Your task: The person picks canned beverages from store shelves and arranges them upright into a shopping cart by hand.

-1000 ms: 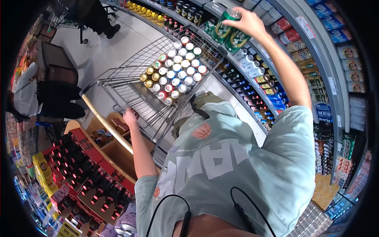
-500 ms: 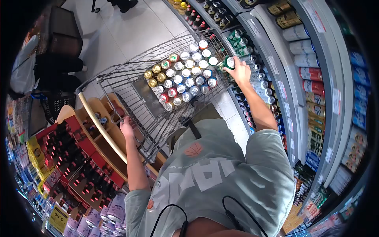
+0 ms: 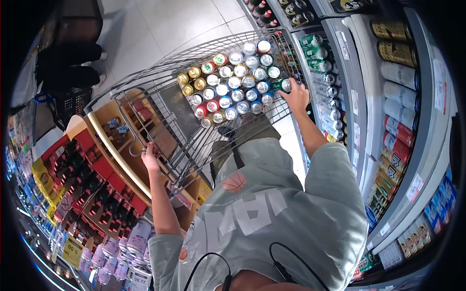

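My right hand (image 3: 296,96) is closed on a green can (image 3: 281,85) at the right end of a wire shopping cart (image 3: 170,118). The held can is tilted, beside the upright cans that stand in rows inside the cart. Among those are gold cans (image 3: 194,72) at the left, a red-topped can (image 3: 212,105) and many with silver tops. My left hand (image 3: 151,156) is at the cart's near left rim, its fingers curled on the metal frame by the handle (image 3: 116,153).
Shelves of cans (image 3: 399,92) curve along the right, with green cans (image 3: 318,52) near the cart's end. Racks of dark bottles (image 3: 97,194) and purple cans (image 3: 138,237) stand lower left. A person in dark clothes (image 3: 68,58) is at the upper left.
My right hand has come down from the shelf side with the green can and over to the cart's right end. The cart and the shelves have shifted in view. My left hand stays at the cart.
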Motion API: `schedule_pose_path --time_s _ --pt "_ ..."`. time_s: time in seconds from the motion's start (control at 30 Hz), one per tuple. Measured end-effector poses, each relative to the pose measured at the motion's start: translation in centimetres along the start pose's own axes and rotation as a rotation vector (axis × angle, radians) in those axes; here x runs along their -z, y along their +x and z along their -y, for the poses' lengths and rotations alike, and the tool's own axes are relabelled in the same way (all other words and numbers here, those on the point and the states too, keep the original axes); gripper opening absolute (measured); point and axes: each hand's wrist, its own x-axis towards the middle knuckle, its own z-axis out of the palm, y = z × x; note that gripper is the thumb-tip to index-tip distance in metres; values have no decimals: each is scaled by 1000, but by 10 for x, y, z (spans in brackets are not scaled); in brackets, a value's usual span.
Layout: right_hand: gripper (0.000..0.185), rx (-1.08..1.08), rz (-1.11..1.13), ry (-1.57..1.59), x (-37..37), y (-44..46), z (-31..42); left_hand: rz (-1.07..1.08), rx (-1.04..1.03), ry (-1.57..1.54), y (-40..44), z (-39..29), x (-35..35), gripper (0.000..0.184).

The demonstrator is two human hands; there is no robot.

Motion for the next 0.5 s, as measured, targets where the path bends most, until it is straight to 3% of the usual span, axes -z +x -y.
schedule_pose_path --time_s 0.4,0.5 --pt "75 -137 -74 -83 -63 10 -5 -53 -1 70 2 4 4 22" --pt "75 -297 -2 -43 -81 14 -3 -58 -15 59 1 3 4 21"
